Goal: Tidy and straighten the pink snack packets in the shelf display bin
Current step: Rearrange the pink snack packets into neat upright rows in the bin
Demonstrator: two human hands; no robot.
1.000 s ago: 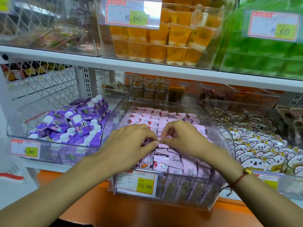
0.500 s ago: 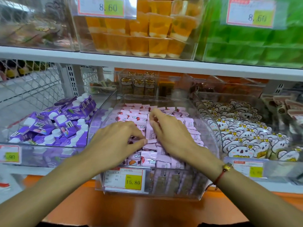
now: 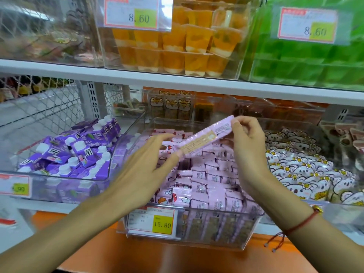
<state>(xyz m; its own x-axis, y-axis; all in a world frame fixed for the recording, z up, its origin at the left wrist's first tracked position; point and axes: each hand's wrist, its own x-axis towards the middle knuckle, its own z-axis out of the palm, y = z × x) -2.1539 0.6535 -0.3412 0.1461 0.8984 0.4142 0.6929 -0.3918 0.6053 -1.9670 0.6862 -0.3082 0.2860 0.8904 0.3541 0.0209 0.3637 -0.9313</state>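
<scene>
A clear plastic display bin [image 3: 197, 236] on the lower shelf is packed with several pink snack packets [image 3: 212, 186] standing on end in rows. One long pink packet [image 3: 206, 136] is lifted out and held slanting above the bin, its printed back facing me. My right hand [image 3: 247, 148] pinches its upper right end between thumb and fingers. My left hand [image 3: 143, 170] lies flat with straight fingers over the left side of the bin, its fingertips at the packet's lower left end.
A bin of purple capped drink pouches [image 3: 76, 152] stands to the left, a bin of white bear-print packets [image 3: 303, 170] to the right. A price tag marked 15.80 [image 3: 152, 221] hangs on the pink bin's front. The shelf above [image 3: 177, 79] carries orange and green jelly cups.
Both hands were low in the bin working among the packets. Now my right hand has risen with one long pink packet, and my left hand has opened flat beneath it.
</scene>
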